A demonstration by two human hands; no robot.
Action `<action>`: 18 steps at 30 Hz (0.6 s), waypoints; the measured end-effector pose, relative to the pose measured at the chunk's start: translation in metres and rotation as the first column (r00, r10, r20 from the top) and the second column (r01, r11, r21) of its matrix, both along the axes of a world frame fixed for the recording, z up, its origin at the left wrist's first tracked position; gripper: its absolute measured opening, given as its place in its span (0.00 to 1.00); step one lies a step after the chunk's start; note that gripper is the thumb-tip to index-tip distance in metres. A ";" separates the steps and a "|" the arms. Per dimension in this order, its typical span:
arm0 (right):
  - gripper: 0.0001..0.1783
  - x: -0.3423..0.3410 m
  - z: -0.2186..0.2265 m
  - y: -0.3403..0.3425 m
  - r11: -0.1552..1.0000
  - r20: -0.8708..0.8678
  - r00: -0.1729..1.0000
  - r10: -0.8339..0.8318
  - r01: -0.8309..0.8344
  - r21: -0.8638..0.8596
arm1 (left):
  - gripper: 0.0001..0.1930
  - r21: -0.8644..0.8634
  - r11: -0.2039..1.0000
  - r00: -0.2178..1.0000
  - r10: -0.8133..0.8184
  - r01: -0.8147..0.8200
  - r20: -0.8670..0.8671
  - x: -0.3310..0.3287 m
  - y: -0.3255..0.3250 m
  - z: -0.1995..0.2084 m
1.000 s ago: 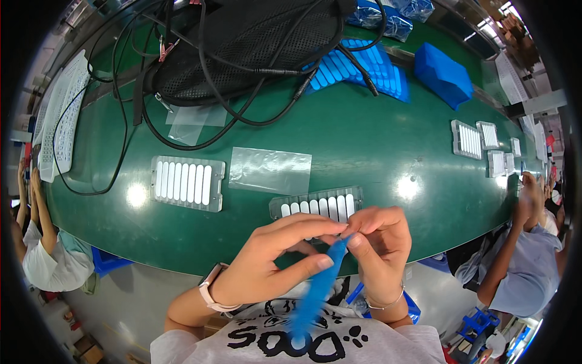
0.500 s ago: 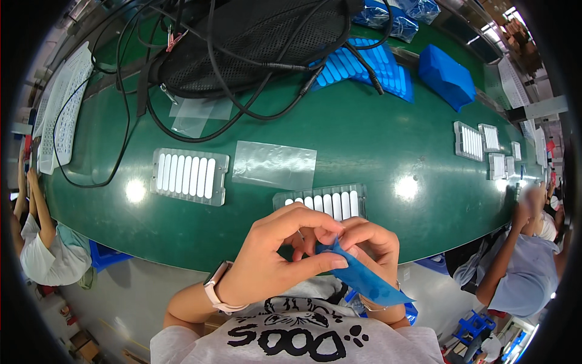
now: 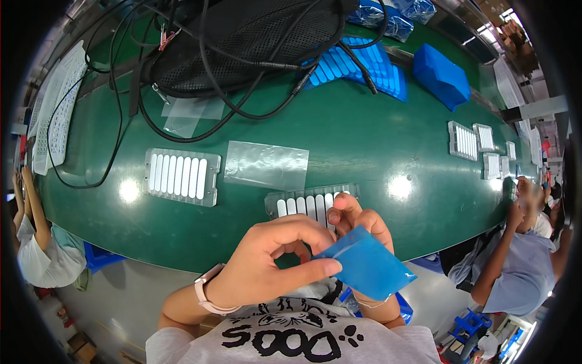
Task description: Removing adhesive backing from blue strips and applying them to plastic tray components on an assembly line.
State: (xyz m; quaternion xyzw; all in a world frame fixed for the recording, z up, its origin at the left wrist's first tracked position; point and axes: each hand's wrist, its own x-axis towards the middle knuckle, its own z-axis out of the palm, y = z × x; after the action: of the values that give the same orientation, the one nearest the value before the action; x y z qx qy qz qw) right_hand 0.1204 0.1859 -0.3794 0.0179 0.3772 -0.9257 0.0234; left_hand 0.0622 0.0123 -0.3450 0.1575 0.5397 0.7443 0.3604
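The green counter (image 3: 364, 139) has a clear tray of white sticks (image 3: 182, 176) on the left. Blue packs (image 3: 441, 76) sit far right. Near, the left hand (image 3: 267, 267) and right hand (image 3: 357, 224) both pinch a small blue bag (image 3: 367, 266). It might slip if they loosen.

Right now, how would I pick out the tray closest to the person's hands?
On the green table, look at the near edge, just beyond the hands. The clear tray of white strips there is partly hidden by the fingers; the other clear tray lies fully uncovered to its left.
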 end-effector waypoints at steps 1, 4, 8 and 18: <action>0.02 0.001 -0.001 -0.001 0.999 -0.017 1.000 -0.014 0.015 0.047 | 0.15 -0.008 1.000 0.999 -0.001 0.001 -0.039 0.000 -0.001 0.000; 0.06 -0.001 0.002 0.005 0.975 -0.075 0.997 0.015 0.002 0.222 | 0.11 0.036 0.976 0.971 0.209 -0.215 0.116 0.002 0.001 0.007; 0.14 -0.013 0.026 0.026 0.840 -0.029 0.994 -0.106 0.105 0.532 | 0.06 -0.180 0.971 0.987 0.146 -0.155 -0.064 -0.008 0.003 0.023; 0.09 -0.022 0.043 0.027 0.778 0.137 0.981 0.137 -0.192 0.598 | 0.11 -0.125 0.992 0.988 0.033 -0.015 0.148 -0.015 -0.007 0.012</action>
State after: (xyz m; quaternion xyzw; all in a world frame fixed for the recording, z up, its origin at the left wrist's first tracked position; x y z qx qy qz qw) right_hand 0.0986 0.2131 -0.3366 0.0312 0.6532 -0.7481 0.1133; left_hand 0.0476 0.0055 -0.3331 0.0723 0.5579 0.7236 0.3999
